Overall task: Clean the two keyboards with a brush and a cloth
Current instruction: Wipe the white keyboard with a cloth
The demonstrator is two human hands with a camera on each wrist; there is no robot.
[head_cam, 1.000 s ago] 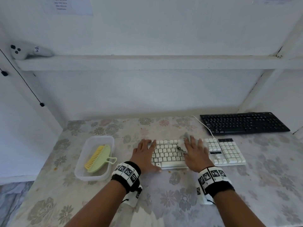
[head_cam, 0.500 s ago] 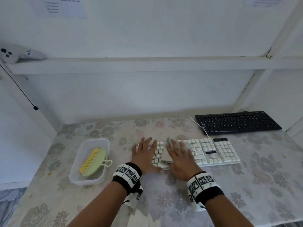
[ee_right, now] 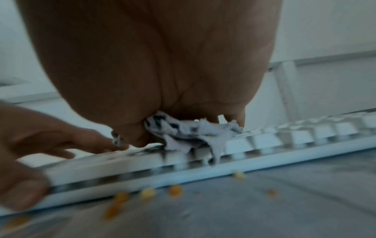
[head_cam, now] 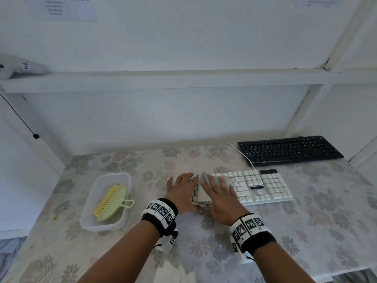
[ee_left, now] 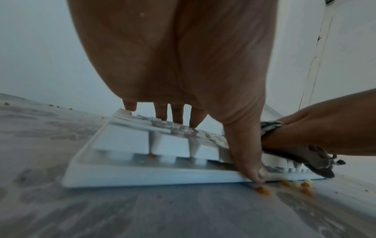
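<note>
Head view: right hand (head_cam: 221,198), fingers flat, presses the grey-beige cloth (head_cam: 202,190) onto the white plastic keyboard (head_cam: 263,185), now further toward its left end than half a second ago; left hand (head_cam: 181,190) unchanged, fingers straight, flat on the left keys; black keyboard (head_cam: 289,150) at the table's far right corner; green brush with yellow bristles (head_cam: 111,201) in a clear plastic tub (head_cam: 98,225) near the left edge; floral tablecloth (head_cam: 306,231).

Left wrist view: fingertips (ee_left: 177,117) on keycaps, thumb at the front rim; orange crumbs (ee_left: 262,190) on the cloth-covered table.

Right wrist view: blurred; crumpled cloth (ee_right: 203,133) under the palm.
</note>
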